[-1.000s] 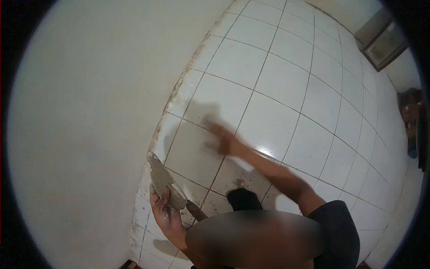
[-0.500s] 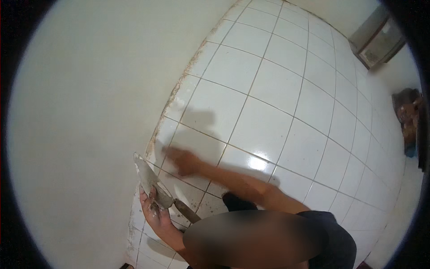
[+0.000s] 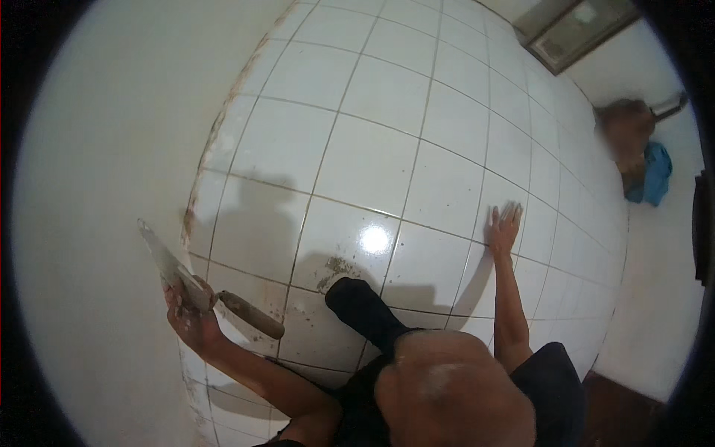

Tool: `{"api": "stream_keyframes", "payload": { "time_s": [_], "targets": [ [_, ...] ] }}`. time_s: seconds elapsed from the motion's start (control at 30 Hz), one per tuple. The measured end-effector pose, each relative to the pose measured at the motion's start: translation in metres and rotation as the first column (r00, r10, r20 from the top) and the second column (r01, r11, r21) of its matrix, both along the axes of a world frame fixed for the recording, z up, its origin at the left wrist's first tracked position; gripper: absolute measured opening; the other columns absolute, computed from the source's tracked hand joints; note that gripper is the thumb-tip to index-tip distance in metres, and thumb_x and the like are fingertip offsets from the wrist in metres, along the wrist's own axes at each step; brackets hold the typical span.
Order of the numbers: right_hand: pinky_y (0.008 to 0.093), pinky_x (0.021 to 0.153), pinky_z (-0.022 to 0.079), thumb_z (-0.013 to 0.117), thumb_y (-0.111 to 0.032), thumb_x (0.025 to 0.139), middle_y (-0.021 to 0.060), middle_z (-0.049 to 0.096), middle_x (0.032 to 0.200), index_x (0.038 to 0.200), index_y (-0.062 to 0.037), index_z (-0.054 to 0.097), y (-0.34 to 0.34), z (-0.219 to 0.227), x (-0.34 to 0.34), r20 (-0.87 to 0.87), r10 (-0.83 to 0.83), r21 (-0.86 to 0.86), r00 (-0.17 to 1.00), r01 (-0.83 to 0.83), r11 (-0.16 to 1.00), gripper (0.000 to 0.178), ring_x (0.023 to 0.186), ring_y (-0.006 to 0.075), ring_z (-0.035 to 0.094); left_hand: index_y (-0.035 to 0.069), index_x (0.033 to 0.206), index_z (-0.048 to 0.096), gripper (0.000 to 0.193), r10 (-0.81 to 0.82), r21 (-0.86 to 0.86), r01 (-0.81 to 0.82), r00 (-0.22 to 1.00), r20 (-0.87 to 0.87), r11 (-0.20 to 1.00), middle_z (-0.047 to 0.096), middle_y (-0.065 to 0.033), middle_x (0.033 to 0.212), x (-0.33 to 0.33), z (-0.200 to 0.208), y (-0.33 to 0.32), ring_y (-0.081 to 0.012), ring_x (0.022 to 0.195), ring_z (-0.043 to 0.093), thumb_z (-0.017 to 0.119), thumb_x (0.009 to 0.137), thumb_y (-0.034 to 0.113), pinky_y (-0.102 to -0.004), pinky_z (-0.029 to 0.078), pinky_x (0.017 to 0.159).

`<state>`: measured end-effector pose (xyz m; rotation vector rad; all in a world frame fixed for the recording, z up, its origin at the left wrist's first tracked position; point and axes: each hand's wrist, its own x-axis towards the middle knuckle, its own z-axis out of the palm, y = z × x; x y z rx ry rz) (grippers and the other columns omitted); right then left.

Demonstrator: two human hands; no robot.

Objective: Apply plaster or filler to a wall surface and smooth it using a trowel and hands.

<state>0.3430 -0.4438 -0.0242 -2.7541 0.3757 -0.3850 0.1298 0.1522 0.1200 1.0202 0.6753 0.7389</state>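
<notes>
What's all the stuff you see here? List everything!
Trowel: one, grey and brown, lower left
Floor: one, white-tiled, middle
Grit: many specks, grey, lower middle
Walls: at least two, off-white, left and right
Framed panel: one, brown-edged, top right
Blurred thing: one, brown, upper right
Cloth-like thing: one, blue, right
Unclear thing: one, black, right edge
Dark surface: one, brown, lower right
Clothing: count unclear, dark, bottom
Knee: one, bare, bottom
Foot: one, black-covered, lower middle
Left hand: one, grey-smeared, holding the trowel
Right hand: one, bare, right of middle
</notes>
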Motion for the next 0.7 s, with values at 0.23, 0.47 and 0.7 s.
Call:
{"api": "stream_keyframes", "payload": {
  "time_s": [0.23,0.47,0.7],
  "targets": [
    [0.0445,0.119,0.015,0.063,-0.041,0.089,0.0272,0.022,0.154,0.147,0.0074,0.022,0.153,0.012,0.012,-0.092,0.552,-0.025,0.828,-0.557,0.830,0.085,0.145,0.0376,0.019,-0.015,0.120,0.050,0.043,0.040,-0.051,-0.035,0.994,0.101,0.998,0.056,-0.0246,0.110,-0.013,0.004,-0.007,-0.0276,0.090,0.060,0.058,0.093,0.017,-0.0302,0.055,0.068],
    [0.0393,0.117,0.025,0.058,-0.043,0.093,0.0197,0.034,0.151,0.142,0.0034,0.037,0.353,0.016,-0.115,0.072,0.997,0.456,-0.020,-0.888,-0.050,0.071,0.141,0.0330,0.030,-0.017,0.122,0.048,0.045,0.134,0.054,-0.130,0.988,-0.071,0.990,0.055,-0.0265,0.112,0.025,0.018,-0.029,-0.0282,0.092,0.058,0.060,0.094,0.017,-0.0318,0.051,0.061],
    [0.0489,0.116,0.023,0.072,-0.044,0.081,0.0243,0.028,0.151,0.147,0.0033,0.025,0.226,0.066,-0.067,-0.159,0.952,0.249,0.261,-0.923,0.295,0.094,0.140,0.0410,0.028,-0.015,0.120,0.050,0.042,0.079,0.030,-0.084,0.986,0.149,0.996,0.060,-0.0239,0.103,0.002,0.043,-0.025,-0.0252,0.077,0.059,0.059,0.094,0.017,-0.0286,0.049,0.054]
  ]
}}
